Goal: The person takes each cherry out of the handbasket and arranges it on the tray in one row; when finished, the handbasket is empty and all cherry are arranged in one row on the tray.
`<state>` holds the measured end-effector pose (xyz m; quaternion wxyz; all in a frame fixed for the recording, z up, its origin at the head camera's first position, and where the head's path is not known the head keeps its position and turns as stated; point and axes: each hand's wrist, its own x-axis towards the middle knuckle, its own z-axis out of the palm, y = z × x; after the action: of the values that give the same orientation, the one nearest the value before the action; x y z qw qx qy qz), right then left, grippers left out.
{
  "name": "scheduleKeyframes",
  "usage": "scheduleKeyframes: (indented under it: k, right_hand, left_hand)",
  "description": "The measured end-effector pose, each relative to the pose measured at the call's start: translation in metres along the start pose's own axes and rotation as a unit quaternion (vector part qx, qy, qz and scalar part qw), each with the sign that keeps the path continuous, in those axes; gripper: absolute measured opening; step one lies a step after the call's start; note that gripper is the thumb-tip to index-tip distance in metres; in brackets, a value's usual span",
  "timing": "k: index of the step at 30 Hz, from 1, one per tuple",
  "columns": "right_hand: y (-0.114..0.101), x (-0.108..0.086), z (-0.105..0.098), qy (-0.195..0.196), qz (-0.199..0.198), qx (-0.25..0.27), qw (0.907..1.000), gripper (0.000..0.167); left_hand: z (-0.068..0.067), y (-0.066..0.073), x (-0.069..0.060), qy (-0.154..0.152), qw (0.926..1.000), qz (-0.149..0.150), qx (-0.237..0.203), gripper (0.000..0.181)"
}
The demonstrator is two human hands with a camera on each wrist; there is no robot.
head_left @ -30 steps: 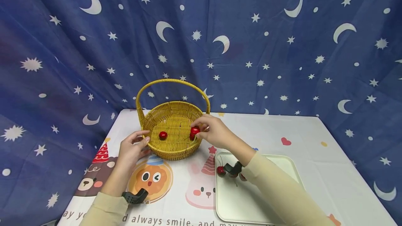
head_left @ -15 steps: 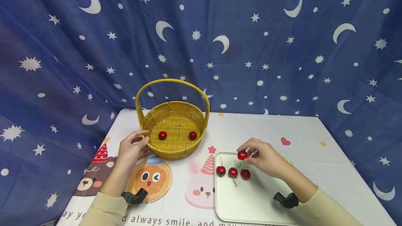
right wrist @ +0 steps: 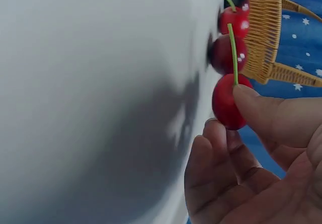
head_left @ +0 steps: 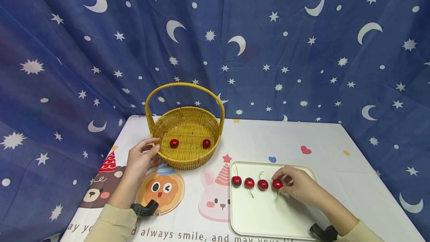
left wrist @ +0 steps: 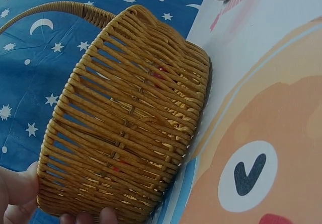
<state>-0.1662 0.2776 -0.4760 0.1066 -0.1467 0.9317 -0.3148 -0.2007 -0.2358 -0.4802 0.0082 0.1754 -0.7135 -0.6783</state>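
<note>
My right hand (head_left: pixel 298 185) pinches a red cherry (head_left: pixel 277 184) between thumb and fingers, low over the cream tray (head_left: pixel 265 219). In the right wrist view its green stem (right wrist: pixel 233 53) points away from the thumb; whether this cherry touches the tray I cannot tell. Three other cherries (head_left: pixel 249 183) lie in a row to its left on the tray. My left hand (head_left: pixel 142 158) holds the yellow wicker basket (head_left: pixel 186 164) by its left rim, thumb and fingers on either side. Inside the basket lie two cherries, one to the left (head_left: pixel 174 143) and one to the right (head_left: pixel 206 143).
The basket's tall arched handle (head_left: pixel 184 84) rises over its opening. A white printed cloth (head_left: pixel 268 137) covers the table, and a blue curtain (head_left: pixel 262 85) with moons and stars hangs directly behind it.
My right hand has moved from the basket to the tray, leaving one cherry in the basket at right. It now holds another cherry at the right end of the row. The left hand stays put.
</note>
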Motion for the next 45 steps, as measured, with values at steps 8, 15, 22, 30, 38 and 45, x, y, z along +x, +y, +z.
scheduleKeyframes:
  k: [8, 15, 22, 30, 38, 45]
  right_hand:
    - [0.006, 0.004, 0.007, -0.017, -0.012, -0.007, 0.9998, 0.036]
    - [0.008, 0.004, 0.007, -0.022, -0.010, -0.004, 0.9997, 0.037]
    - [0.006, 0.006, 0.003, -0.024, 0.010, 0.006, 0.9996, 0.039]
    - [0.001, 0.003, -0.007, -0.020, 0.009, 0.008, 0.9997, 0.041]
    - [-0.033, 0.019, -0.018, 0.025, -0.074, 0.006, 0.9969, 0.044]
    - [-0.086, 0.051, 0.000, 0.019, -0.134, 0.023, 0.9905, 0.050]
  left_hand:
    - [0.001, -0.001, 0.002, 0.002, 1.0000, 0.003, 0.004, 0.041]
    - [0.001, 0.000, 0.000, 0.002, 1.0000, 0.003, 0.000, 0.041]
    - [0.000, 0.000, 0.001, 0.003, 1.0000, 0.004, -0.005, 0.041]
    - [0.000, -0.001, -0.001, 0.001, 1.0000, 0.005, -0.005, 0.042]
    - [0.000, -0.001, 0.000, 0.006, 0.9999, 0.005, -0.009, 0.041]
    - [0.000, -0.001, 0.000, 0.000, 0.9999, 0.003, -0.014, 0.041]
